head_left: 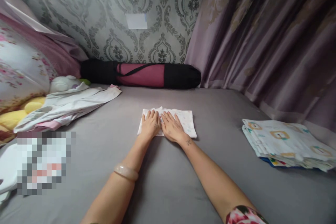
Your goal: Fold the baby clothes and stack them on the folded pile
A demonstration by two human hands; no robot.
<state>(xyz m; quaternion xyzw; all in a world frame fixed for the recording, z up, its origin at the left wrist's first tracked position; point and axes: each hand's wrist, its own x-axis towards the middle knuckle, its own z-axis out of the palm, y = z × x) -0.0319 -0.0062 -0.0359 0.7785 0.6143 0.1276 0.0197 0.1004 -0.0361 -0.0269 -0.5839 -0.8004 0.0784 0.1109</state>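
Note:
A folded white cloth with a faint coloured print lies flat on the grey bed sheet. On its left half rests my left hand, palm down with the fingers stretched out. My right hand presses flat near the middle of the cloth, fingers spread, its thumb side close beside the left hand. Neither hand grips anything. Part of the cloth is hidden beneath both hands.
To the right sits a stack of folded printed cloths. A black and pink long bag lies along the wall. Crumpled white clothing, a yellow plush and a floral pillow are at left. A purple curtain hangs at right.

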